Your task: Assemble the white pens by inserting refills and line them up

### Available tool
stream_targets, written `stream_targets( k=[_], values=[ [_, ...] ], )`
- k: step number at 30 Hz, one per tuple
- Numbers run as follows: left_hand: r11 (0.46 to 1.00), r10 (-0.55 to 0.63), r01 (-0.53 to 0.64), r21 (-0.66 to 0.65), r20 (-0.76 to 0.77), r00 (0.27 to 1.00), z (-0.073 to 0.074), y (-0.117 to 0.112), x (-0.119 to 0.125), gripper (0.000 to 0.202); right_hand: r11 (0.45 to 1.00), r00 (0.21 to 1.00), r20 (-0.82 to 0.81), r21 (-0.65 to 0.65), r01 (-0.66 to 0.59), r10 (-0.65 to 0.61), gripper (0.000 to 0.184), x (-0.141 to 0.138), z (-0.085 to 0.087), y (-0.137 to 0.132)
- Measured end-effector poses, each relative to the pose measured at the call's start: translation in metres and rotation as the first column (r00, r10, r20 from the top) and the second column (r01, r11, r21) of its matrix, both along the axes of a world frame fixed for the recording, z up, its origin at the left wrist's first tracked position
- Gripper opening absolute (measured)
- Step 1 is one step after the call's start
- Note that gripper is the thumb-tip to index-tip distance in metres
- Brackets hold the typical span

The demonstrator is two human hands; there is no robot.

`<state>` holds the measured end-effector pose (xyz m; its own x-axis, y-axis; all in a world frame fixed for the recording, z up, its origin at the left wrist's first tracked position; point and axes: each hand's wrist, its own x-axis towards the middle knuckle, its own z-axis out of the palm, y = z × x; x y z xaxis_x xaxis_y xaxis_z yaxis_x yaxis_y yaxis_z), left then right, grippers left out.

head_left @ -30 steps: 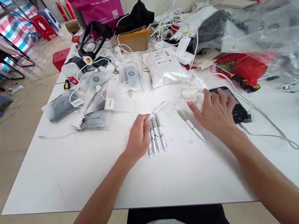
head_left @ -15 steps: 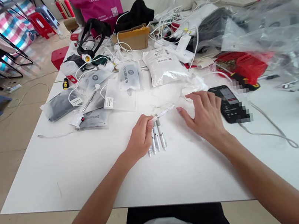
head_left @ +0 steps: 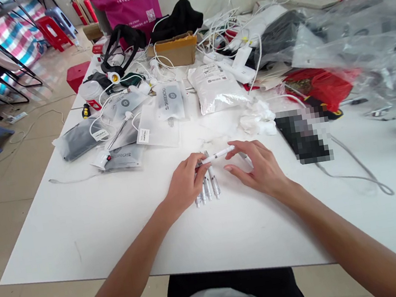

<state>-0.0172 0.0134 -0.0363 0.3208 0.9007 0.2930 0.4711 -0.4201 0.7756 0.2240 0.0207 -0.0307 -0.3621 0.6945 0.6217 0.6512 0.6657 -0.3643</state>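
My left hand (head_left: pixel 185 182) pinches one end of a thin white pen-like stick (head_left: pixel 218 154) and holds it just above the white table (head_left: pixel 82 220). My right hand (head_left: pixel 258 169) hovers at the stick's other end with its fingers spread, fingertips touching or nearly touching it. Under the left fingers lie three silver-and-white pens (head_left: pixel 208 189) side by side. Another pen (head_left: pixel 244 158) lies mostly hidden beneath my right hand.
A black phone (head_left: pixel 302 134) with a white cable (head_left: pixel 358 174) lies to the right. Crumpled white tissue (head_left: pixel 257 118) sits behind the hands. Sealed bags (head_left: pixel 170 102), cables, a cardboard box (head_left: pixel 178 50) and plastic sheeting (head_left: pixel 359 35) crowd the far table.
My right hand left the phone and came leftward to the free end of the white stick. My left hand kept its pinch and tilted the stick lower.
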Motion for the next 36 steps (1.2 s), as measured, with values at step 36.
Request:
stream_targets(
  k=[36],
  values=[
    [0.98, -0.134, 0.146, 0.134, -0.096, 0.986, 0.001, -0.004, 0.002, 0.03, 0.852, 0.628, -0.778, -0.34, -0.399, -0.016, 0.014, -0.013, 0.018, -0.008]
  ],
)
